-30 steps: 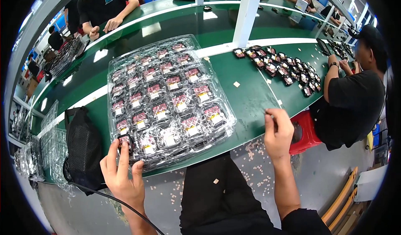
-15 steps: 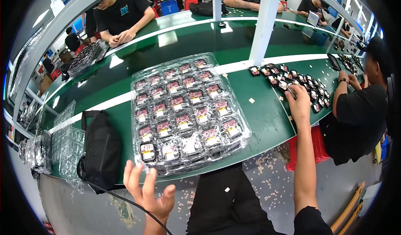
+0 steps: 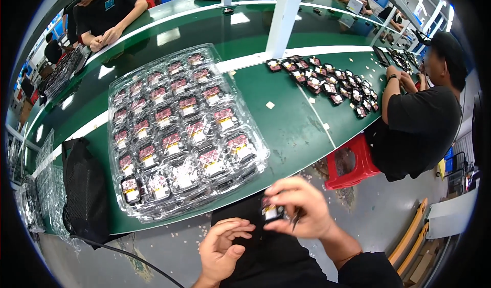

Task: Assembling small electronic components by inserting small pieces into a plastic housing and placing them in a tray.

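Above my lap, my right hand (image 3: 309, 209) pinches a small black device (image 3: 271, 212) with a pale and reddish face between thumb and fingers. A thin dark pointed thing also shows under those fingers, too blurred to name. My left hand (image 3: 221, 251) is just left of it, fingers curved and apart from the thumb, holding nothing. On the green bench ahead lies a stack of clear plastic trays (image 3: 249, 118), its pockets filled with rows of similar small devices (image 3: 173, 144). One device (image 3: 131, 190) in the near left corner pocket looks darker-edged than its neighbours.
A loose pile of small black devices (image 3: 327, 81) lies on the green bench (image 3: 286, 139) to the right. A black bag (image 3: 84, 191) and empty clear trays (image 3: 48, 185) are at left. A white post (image 3: 284, 27) rises ahead. A co-worker (image 3: 424, 109) sits right, near a red stool (image 3: 350, 162).
My right hand has come back from the pile to my lap with a device in it. My left hand has moved right toward it. The whole view has shifted rightward.
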Tool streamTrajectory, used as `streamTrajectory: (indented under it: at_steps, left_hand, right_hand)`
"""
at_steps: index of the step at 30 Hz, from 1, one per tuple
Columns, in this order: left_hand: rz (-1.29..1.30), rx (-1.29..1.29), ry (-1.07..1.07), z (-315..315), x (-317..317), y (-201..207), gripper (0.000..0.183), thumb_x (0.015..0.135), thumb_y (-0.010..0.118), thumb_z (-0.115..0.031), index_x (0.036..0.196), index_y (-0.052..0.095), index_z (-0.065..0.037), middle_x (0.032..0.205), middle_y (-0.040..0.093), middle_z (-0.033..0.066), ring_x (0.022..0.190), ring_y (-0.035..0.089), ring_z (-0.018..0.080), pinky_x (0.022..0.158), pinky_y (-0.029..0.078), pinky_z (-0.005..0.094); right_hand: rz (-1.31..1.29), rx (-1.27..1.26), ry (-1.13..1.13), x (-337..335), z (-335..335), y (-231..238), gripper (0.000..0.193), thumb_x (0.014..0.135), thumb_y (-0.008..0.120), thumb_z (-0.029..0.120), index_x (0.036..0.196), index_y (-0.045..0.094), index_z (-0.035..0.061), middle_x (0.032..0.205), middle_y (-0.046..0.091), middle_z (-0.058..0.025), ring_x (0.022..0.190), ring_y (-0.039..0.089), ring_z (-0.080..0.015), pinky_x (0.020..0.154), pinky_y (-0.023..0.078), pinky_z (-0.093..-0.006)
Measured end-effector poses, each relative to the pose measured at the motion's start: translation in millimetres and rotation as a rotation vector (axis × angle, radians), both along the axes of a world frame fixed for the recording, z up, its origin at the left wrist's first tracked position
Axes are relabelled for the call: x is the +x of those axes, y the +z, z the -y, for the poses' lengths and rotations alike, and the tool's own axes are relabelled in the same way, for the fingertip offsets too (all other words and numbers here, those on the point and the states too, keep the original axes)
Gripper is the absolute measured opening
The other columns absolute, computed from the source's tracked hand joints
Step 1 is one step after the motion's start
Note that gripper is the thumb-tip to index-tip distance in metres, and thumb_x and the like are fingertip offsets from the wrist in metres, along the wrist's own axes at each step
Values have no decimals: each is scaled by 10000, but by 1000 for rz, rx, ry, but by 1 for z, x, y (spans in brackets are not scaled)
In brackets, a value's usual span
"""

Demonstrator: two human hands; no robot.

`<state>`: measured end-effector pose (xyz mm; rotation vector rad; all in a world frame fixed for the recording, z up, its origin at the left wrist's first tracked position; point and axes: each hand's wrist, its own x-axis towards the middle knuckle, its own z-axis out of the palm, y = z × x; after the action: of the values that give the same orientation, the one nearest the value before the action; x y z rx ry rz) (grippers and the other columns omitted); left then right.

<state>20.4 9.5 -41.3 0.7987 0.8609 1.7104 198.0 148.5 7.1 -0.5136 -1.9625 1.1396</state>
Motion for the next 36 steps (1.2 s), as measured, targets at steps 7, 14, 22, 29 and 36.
streamTrajectory:
  at_steps: [7,14,22,29,36]
  left_hand:
    - [-1139,216,434,0,4,6,372,913,787,-153,1223,617,-37,1232,643,219,1087,679,413,922,585,462]
    - [-1120,276,562,1,2,-3,376,933,775,-227,1214,627,-26,1182,680,224,1057,693,404,911,586,478]
    - [-16,-100,291,2,-1,-6,692,887,795,-450,1264,549,76,1277,578,208,1107,643,276,920,582,411]
    - [60,-118,186,-1,-1,-7,697,909,764,-467,1289,530,69,1344,521,222,1130,646,275,981,583,445]
    - [73,-128,199,5,-3,-12,642,890,812,-383,1271,585,80,1329,558,217,1264,555,270,1055,506,445]
  right_hand:
    - [-219,-778,49,-31,75,-30,266,872,790,-15,951,552,71,1365,494,-79,656,364,-4,631,366,-193]
    - [-292,-893,86,-40,93,-37,210,991,710,175,1048,558,41,1378,462,-91,851,426,-55,794,413,-258]
    - [206,-404,50,-26,55,-10,419,1047,571,157,1422,537,-28,1217,540,-151,1082,560,-238,910,474,-339]
    - [155,-15,-131,-20,51,-25,331,822,822,48,1106,669,-27,1007,733,-161,727,712,-260,614,565,-333]
    - [312,511,-226,-23,45,-21,294,751,855,82,1005,721,19,896,724,-64,609,640,-166,530,504,-276]
